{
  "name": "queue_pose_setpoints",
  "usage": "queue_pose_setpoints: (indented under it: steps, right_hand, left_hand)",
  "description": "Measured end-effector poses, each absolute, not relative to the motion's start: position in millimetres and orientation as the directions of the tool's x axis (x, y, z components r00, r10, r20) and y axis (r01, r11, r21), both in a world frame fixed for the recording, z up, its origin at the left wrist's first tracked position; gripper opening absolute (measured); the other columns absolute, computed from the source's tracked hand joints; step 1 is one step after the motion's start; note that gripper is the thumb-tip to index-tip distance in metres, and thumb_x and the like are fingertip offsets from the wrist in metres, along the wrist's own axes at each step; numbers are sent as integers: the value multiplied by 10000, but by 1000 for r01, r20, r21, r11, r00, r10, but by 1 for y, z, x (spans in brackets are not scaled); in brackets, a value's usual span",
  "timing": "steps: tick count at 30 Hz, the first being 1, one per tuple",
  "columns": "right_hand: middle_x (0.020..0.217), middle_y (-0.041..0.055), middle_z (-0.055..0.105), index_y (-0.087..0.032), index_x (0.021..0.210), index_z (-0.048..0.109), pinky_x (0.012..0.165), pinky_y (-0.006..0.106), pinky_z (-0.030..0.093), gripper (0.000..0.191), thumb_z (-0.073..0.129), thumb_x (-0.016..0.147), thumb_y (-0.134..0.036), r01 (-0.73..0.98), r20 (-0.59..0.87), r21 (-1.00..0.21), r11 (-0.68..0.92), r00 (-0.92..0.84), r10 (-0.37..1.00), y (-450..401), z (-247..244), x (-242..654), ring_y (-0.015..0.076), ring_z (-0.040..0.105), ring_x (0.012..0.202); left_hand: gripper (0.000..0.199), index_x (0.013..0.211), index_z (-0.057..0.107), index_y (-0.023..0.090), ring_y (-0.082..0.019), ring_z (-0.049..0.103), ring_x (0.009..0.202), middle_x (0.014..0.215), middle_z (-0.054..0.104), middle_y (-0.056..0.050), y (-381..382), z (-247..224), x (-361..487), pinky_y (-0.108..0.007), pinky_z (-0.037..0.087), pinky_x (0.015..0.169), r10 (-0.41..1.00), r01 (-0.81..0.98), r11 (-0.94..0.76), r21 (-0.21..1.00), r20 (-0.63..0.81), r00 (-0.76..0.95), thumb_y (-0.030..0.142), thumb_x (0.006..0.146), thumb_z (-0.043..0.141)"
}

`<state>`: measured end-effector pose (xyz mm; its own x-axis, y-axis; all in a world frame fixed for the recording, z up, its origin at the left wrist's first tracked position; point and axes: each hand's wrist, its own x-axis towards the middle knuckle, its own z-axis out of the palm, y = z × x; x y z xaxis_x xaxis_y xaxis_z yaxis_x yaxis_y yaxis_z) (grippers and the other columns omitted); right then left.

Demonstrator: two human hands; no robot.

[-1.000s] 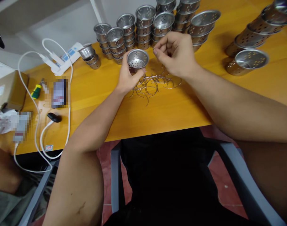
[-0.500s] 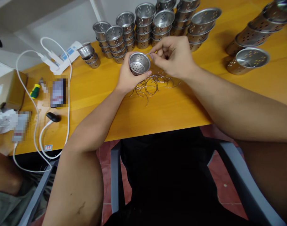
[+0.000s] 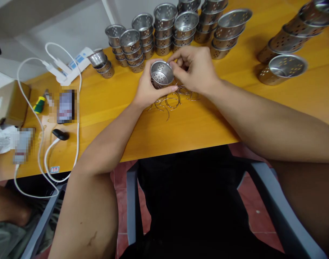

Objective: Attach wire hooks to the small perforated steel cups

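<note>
Perforated metal cup (image 3: 162, 74), in the head view, sits in the person's left hand (image 3: 147, 88) above the worktop (image 3: 180, 133). Its open mouth faces up and tips toward the wearer, so the holed bottom shows inside; the long axis runs from the base, low and away, up to the rim. The left hand is curved around the cup, fingers on its left side and thumb across the near side. The right hand (image 3: 195, 68) is narrowed to a pinch at the right of the rim, holding a thin wire that is almost wholly hidden by the fingertips.

Below the cup, a tangle of curved wires (image 3: 169, 103) lies on the worktop. Behind stand stacked cups (image 3: 130, 50), mouths up. Well to the right, a single cup (image 3: 283, 70) stands upright beside a slanting stack (image 3: 291, 37).
</note>
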<state>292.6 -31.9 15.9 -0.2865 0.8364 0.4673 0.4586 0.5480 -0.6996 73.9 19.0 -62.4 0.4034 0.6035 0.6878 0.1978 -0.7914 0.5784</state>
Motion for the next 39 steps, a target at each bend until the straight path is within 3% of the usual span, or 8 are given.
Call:
queue_pose_setpoints:
  steps: [3, 8, 12, 18, 21, 25, 32, 39]
  right_hand:
    - [850, 35, 648, -372, 1010, 726, 689, 427, 466, 170, 766, 1017, -537, 456, 464, -709, 539, -274, 842, -32, 15, 291, 267, 562, 795]
    - [712, -13, 542, -306, 1014, 722, 635, 333, 400, 174, 842, 973, -425, 325, 529, -747, 579, -235, 815, -28, 9, 283, 181, 459, 663]
    - [715, 12, 594, -254, 894, 743, 586, 321, 342, 360, 860, 963, -587, 145, 535, -791, 595, -308, 787, -29, 16, 287, 165, 473, 624]
    - [929, 19, 726, -252, 1075, 751, 532, 295, 367, 624, 904, 833, -807, 18, 437, -854, 520, -515, 737, -30, 23, 298, 120, 528, 590]
    - [747, -17, 680, -236, 1017, 681, 478, 286, 363, 683, 940, 767, -816, -44, 395, -895, 445, -544, 740, -27, 18, 295, 120, 517, 504]
    - [584, -48, 596, -239, 899, 626, 456, 283, 327, 650, 1008, 737, -740, 2, 322, -930, 368, -482, 815, -26, 14, 289, 125, 493, 463]
    - [566, -48, 577, -270, 826, 610, 443, 314, 332, 628, 1019, 713, -733, 36, 323, -927, 374, -433, 842, -28, 16, 284, 149, 482, 455]
    - [562, -51, 582, -243, 799, 616, 429, 281, 332, 687, 1026, 653, -775, 42, 298, -934, 355, -457, 838, -28, 18, 284, 131, 483, 454]
  left_hand:
    - [966, 1466, 400, 371, -317, 646, 1330, 1419, 589, -75, 14, -58, 74, -464, 544, 1127, 612, 212, -786, 581, 680, 404, 804, 754, 888]
    - [875, 1391, 466, 355, -298, 680, 1252, 1350, 642, -76, 0, -48, 78, -452, 572, 1089, 665, 230, -743, 629, 650, 368, 776, 756, 897]
    - [799, 1365, 502, 340, -289, 702, 1213, 1319, 662, -69, 3, -51, 76, -463, 589, 1052, 682, 204, -722, 661, 634, 364, 819, 811, 823]
    - [739, 1279, 598, 330, -257, 736, 1119, 1198, 708, -39, 9, -53, 71, -437, 620, 1009, 726, 132, -661, 738, 586, 361, 880, 816, 769]
    - [748, 1279, 595, 316, -249, 738, 1096, 1198, 704, -42, 7, -52, 71, -440, 622, 999, 708, 124, -671, 731, 581, 401, 866, 810, 790]
    - [809, 1329, 556, 313, -284, 722, 1190, 1279, 697, -68, 10, -54, 71, -484, 603, 1063, 679, 144, -708, 692, 609, 410, 838, 782, 837]
    - [740, 1362, 515, 358, -309, 701, 1228, 1328, 698, -87, 14, -62, 71, -521, 574, 1105, 668, 210, -733, 647, 624, 405, 779, 834, 820]
    - [726, 1378, 494, 302, -296, 691, 1224, 1311, 666, -82, 13, -61, 70, -489, 553, 1116, 663, 217, -735, 642, 612, 432, 747, 884, 785]
